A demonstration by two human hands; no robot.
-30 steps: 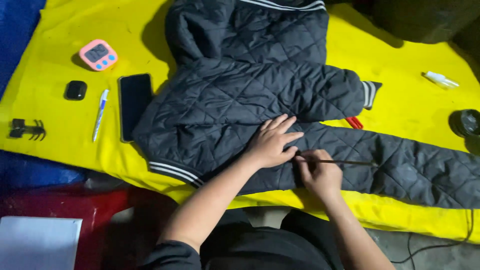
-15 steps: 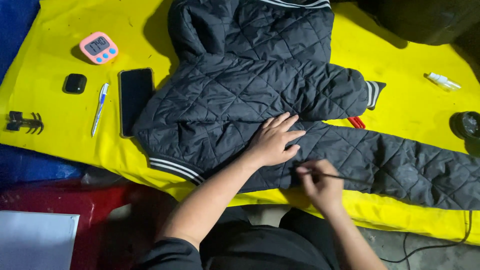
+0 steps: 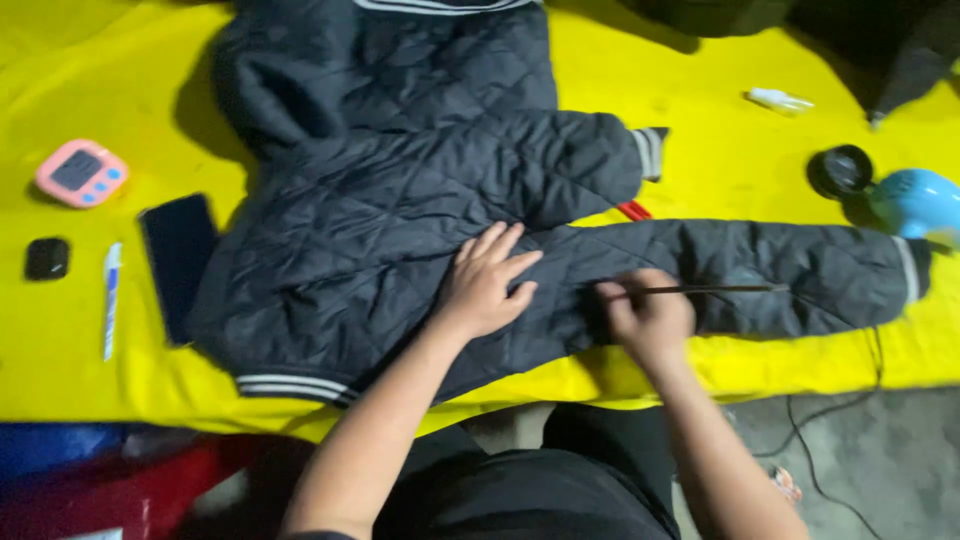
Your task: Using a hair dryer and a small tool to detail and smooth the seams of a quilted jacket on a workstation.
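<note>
A black quilted jacket (image 3: 400, 180) lies spread on a yellow cloth (image 3: 720, 140), one sleeve stretched out to the right. My left hand (image 3: 485, 280) rests flat on the jacket near the base of that sleeve, fingers apart. My right hand (image 3: 648, 315) is closed on a thin dark stick (image 3: 700, 290) that lies along the sleeve and points right. A red object (image 3: 633, 210) peeks out from between the folded sleeve and the stretched one.
On the left lie a pink timer (image 3: 80, 172), a small black box (image 3: 46, 258), a white pen (image 3: 110, 298) and a dark phone (image 3: 178, 260). At the right are a black round lid (image 3: 840, 170), a light blue device (image 3: 918, 203) and a small white bottle (image 3: 780, 99).
The view has shifted right, bringing the blue device into sight. Both hands stay on the sleeve, the right one still holding the stick.
</note>
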